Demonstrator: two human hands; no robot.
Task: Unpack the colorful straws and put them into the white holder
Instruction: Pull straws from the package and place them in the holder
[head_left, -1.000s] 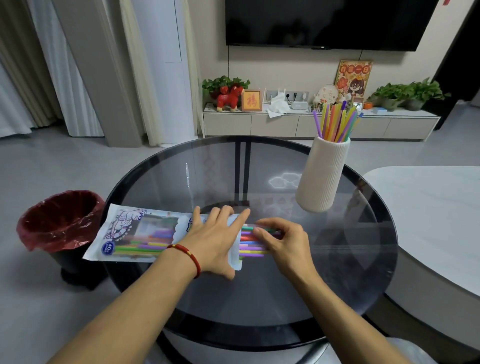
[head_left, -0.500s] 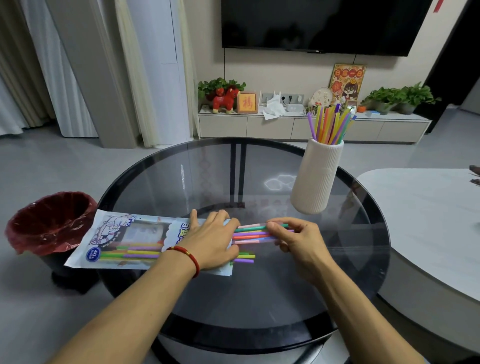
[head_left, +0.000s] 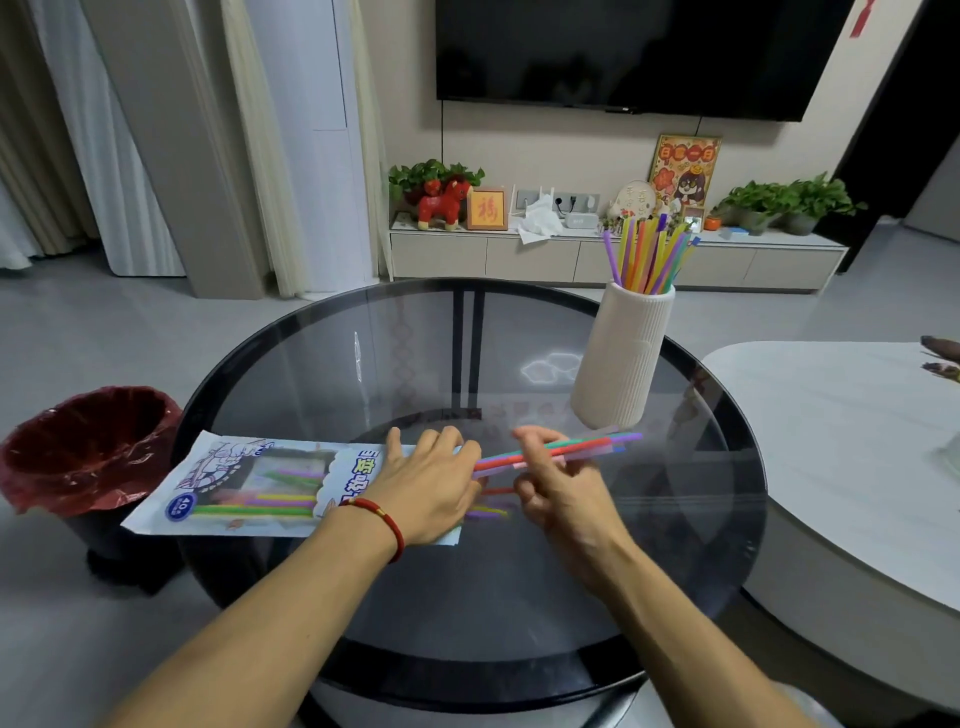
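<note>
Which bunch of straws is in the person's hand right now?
The bunch pinched in the right hand, the pulled-out straws slanting toward the white holder. Others stand in the holder or lie in the packet.

ribbed white holder (head_left: 621, 358), red bin liner (head_left: 88, 447)

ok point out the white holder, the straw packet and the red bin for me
white holder (head_left: 623, 358): head view, middle of its ribbed wall
straw packet (head_left: 249, 483): head view, clear window on its printed front
red bin (head_left: 88, 447): head view, inside of its red liner
</note>
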